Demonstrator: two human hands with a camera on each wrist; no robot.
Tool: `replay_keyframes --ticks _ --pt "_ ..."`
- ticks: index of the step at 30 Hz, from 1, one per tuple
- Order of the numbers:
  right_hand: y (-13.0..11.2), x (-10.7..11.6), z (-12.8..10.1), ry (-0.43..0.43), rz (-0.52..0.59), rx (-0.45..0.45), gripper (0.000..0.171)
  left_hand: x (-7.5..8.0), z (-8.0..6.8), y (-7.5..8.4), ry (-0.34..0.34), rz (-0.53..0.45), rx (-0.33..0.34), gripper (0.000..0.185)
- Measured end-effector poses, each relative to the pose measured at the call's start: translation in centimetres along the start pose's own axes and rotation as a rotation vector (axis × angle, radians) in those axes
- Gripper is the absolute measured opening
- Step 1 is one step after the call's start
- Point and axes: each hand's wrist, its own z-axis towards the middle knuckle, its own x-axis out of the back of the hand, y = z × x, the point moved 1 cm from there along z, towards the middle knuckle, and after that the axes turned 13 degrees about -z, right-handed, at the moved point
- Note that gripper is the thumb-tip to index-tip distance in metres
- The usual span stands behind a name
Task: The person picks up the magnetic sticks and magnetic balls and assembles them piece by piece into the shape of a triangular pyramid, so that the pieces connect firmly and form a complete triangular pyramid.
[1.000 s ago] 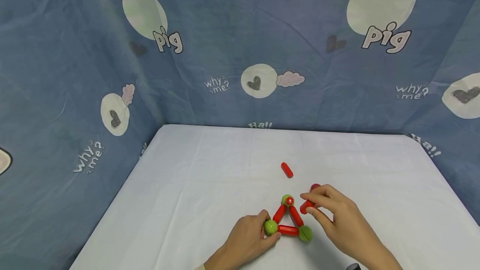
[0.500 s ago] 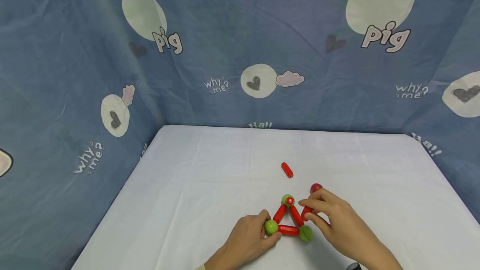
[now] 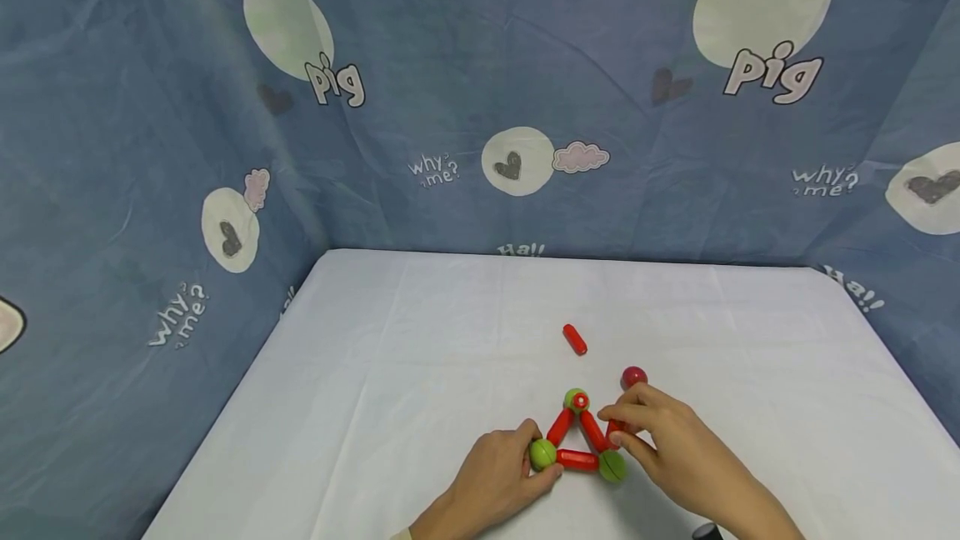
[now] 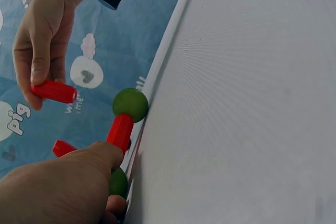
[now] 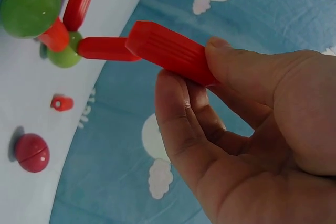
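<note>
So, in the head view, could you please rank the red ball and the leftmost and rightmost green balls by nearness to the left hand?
1. Leftmost green ball, gripped.
2. Rightmost green ball, to its right.
3. Red ball, farther back, right.

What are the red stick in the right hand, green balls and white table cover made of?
Red stick: probably plastic; slightly shiny, ridged sides. Green balls: maybe plastic or painted wood; smooth, with groove lines. White table cover: likely cloth; matt, faintly creased.

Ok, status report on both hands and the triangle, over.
Left hand gripping left green ball. Right hand pinching red rod, unattached. Triangle joined all round, upright rod at far corner. No obstruction seen; red ball, loose rod lie apart.
</note>
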Motion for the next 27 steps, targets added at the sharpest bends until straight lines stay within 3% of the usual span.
replay_keyframes --ticks 27 --pt "0.04 -1.04 0.27 -0.070 0.017 0.035 0.024 0.02 0.02 0.24 -0.004 0.011 0.005 0.032"
